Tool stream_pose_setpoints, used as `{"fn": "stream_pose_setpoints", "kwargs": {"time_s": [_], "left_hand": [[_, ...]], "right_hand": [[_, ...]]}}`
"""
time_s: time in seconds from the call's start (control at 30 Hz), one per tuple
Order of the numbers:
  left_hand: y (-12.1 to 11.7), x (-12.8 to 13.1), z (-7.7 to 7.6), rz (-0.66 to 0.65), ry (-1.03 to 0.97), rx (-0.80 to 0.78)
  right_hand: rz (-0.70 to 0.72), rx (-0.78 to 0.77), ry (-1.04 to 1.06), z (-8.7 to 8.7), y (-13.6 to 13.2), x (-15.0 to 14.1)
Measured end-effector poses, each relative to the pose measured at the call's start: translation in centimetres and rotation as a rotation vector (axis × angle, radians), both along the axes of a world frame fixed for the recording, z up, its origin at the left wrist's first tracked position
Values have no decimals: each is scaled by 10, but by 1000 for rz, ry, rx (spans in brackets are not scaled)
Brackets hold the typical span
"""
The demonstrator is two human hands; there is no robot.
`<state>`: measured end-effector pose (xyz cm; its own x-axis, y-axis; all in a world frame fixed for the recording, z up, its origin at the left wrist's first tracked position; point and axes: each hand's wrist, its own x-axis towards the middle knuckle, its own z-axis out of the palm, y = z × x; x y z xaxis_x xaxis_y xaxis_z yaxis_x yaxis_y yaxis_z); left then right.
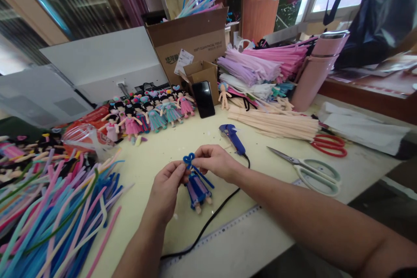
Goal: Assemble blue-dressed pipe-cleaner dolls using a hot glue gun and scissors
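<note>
- Two bare hands meet over the worktop (150, 152), fingertips close together.
- Left hand (167, 178): thumb and finger pinched at the lower side of the blue heart-shaped loop (188, 159).
- Right hand (213, 160): fingertips narrowed on the same loop from its other side; exact contact partly hidden.
- Striped-skirt doll (198, 189): just below the fingers, feet towards the wearer; upper body not clearly visible.
- Step in hand, as judged: shaping or seating the loop.
- Next move, as judged: calls for a steady pinch, with the glue gun (233, 139) near if bonding is needed.
</note>
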<state>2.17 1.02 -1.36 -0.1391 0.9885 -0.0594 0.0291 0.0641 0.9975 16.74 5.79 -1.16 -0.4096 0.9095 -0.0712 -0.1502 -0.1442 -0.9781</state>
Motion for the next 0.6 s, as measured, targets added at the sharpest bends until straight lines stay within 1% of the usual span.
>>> {"fn": "stream_pose_setpoints", "kwargs": {"time_s": [0.13,0.3,0.4,0.5,0.6], "left_hand": [[-1,1,8,58,58,7],[-3,4,12,46,200,33],[-3,3,11,57,282,86],[-3,-1,10,16,381,148],[-3,-4,14,-20,517,238]], "right_hand": [[-6,-24,-7,2,0,1],[14,-16,-18,1,-2,0],[23,0,-56,-1,-1,0],[49,26,-80,-2,0,2],[93,47,-118,-1,1,4]]}}
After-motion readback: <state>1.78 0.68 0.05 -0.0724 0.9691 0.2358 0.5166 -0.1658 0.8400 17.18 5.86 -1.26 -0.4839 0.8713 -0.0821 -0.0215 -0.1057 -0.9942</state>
